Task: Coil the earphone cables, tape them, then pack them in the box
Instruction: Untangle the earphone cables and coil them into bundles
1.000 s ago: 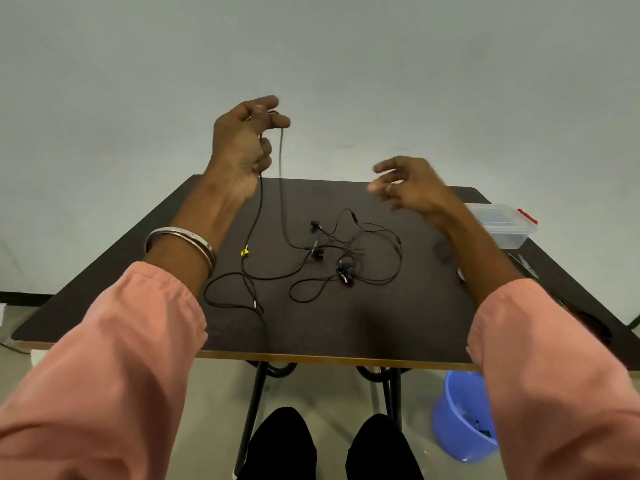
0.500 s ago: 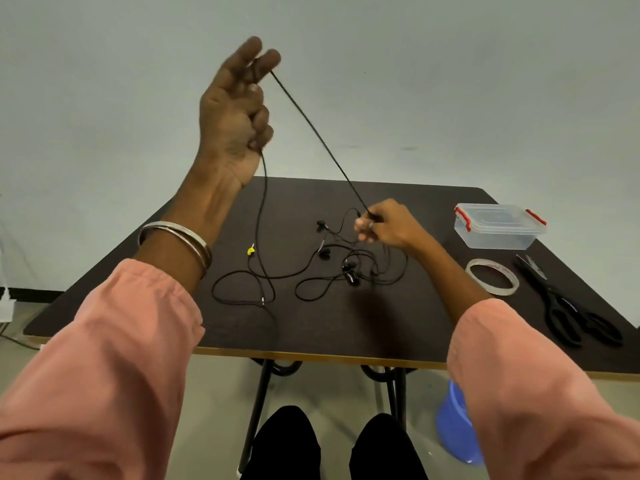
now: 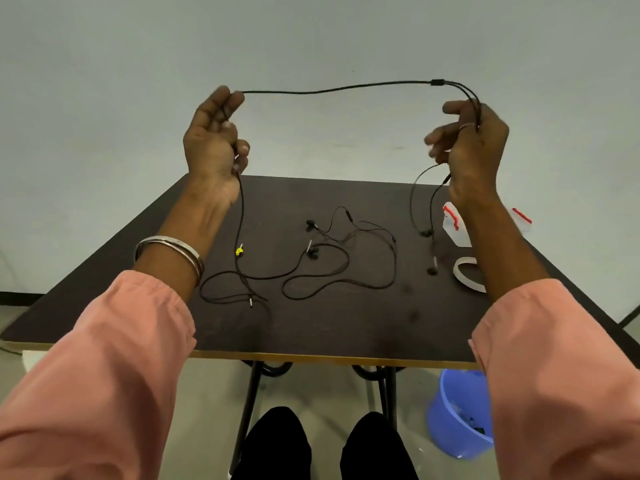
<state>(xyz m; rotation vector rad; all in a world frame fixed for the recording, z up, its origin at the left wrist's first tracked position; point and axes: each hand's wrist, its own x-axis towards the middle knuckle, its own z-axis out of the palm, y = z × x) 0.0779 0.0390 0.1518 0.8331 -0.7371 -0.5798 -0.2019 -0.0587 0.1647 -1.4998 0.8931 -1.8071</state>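
While stretched taut above table (image 3: 311, 327) | left hand (image 3: 211, 140) pinching earphone cable (image 3: 332, 89), right hand (image 3: 471, 143) gripping split end | earbuds dangling near right edge | advised: wind even loops, steady tension | box (image 3: 453, 226) at far right corner.

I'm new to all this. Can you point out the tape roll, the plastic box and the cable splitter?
tape roll (image 3: 462, 276): head view, left rim
plastic box (image 3: 456, 233): head view, clear wall
cable splitter (image 3: 437, 82): head view, its middle
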